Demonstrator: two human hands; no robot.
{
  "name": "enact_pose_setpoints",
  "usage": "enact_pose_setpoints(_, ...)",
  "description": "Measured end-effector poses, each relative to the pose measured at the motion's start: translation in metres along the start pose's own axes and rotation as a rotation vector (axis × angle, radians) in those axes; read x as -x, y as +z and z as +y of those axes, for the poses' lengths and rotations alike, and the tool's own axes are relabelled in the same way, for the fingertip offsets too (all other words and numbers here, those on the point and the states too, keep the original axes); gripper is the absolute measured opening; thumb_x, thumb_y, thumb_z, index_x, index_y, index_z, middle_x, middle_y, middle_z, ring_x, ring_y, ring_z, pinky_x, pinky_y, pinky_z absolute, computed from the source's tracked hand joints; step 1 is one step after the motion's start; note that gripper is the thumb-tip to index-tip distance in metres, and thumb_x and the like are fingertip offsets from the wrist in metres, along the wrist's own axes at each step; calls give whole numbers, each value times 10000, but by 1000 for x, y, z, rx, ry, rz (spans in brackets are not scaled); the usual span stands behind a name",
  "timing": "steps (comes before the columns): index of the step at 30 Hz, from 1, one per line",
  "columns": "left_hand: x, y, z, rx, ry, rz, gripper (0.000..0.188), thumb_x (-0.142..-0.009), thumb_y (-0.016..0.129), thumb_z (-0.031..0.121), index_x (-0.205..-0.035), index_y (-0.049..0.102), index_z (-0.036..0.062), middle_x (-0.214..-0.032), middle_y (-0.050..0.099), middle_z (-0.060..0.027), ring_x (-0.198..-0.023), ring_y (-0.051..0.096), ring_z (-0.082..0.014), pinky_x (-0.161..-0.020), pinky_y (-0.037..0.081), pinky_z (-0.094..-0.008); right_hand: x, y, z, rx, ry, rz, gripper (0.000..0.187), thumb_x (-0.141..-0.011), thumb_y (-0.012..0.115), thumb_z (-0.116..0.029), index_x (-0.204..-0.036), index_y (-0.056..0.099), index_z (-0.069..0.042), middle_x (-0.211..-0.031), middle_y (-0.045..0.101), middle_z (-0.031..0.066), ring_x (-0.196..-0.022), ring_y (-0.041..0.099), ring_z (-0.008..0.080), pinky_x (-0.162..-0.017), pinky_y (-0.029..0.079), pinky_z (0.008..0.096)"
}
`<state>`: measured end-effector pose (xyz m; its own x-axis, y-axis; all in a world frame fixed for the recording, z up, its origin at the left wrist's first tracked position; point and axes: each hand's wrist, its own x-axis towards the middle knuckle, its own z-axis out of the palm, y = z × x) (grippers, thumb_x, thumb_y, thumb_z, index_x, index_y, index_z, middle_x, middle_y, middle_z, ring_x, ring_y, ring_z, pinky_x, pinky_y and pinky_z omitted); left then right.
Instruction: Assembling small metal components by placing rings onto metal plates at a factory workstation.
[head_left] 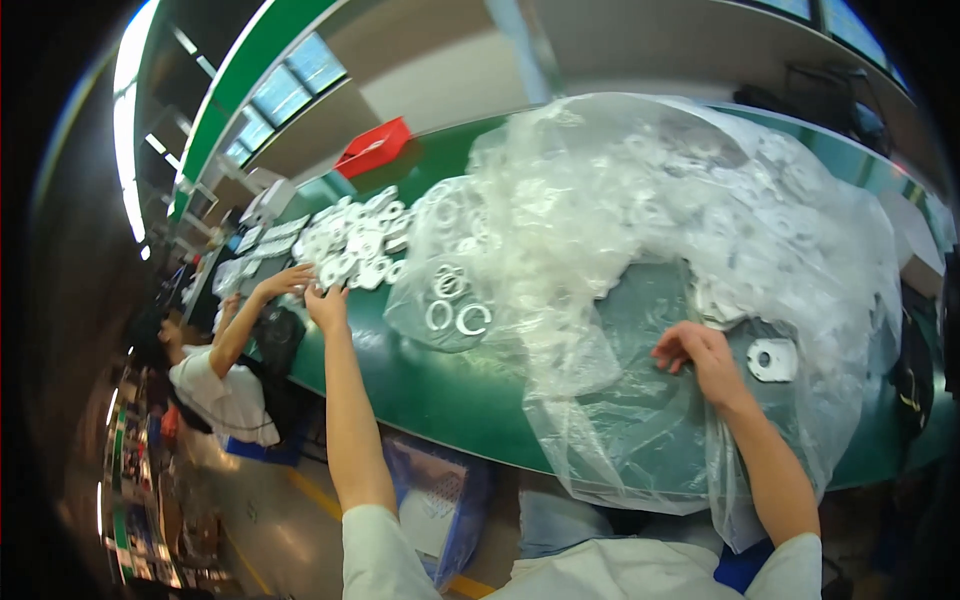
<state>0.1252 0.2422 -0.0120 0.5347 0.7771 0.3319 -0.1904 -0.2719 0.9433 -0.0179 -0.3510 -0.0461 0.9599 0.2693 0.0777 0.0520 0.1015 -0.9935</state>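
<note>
Over the green desk, the left hand seems to reach for holed white parts, grip unclear; pinching fits next. The right hand curls loosely, empty.

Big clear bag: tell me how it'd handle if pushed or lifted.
The bag is probably floppy, since it wrinkles and drapes. Lifted, it may sag and feel heavier than its film suggests, given the white parts inside.
</note>
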Motion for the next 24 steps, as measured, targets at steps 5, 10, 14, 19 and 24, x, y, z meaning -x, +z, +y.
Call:
enact_pose_setpoints(5,210,104,97,12,267,-642,237,-830,562,-18,-1064,604,-30,-889,644,-83,-706,622,-136,-640,489,-229,1,-7,-4,85,47,3,241,-933,465,-202,-888,632,-34,-813,641,15,-697,578,88,-622,455,235)
enact_pose_setpoints(10,376,144,160,24,561,-1399,154,-800,614,3,-951,650,1,-867,641,-108,-728,626,-194,-631,490,-269,23,-25,-79,268,-99,-95,261,-740,419,43,-877,637,0,-807,652,59,-727,620,121,-655,498,265)
enact_pose_setpoints(14,452,178,156,44,813,-1440,268,-769,695,122,-1014,638,32,-1031,621,-129,-977,566,-317,-829,468,-368,74,-104,-118,190,-360,534,188,-727,408,61,-763,586,11,-698,610,77,-586,561,118,-542,463,244)
enact_pose_setpoints(19,493,203,135,61,949,-1457,331,-709,729,192,-1020,656,102,-1055,621,-46,-1038,528,-266,-833,410,-379,127,-222,-82,316,-331,1070,193,-811,415,28,-802,607,12,-673,611,67,-527,548,96,-466,416,216)
enact_pose_setpoints(24,492,193,142,5,1025,-1446,242,-730,700,153,-968,674,114,-1010,608,-52,-1020,524,-264,-827,391,-407,126,-253,-41,1075,-170,1063,175,-738,582,-49,-870,696,-38,-746,637,125,-666,627,242,-633,497,348)
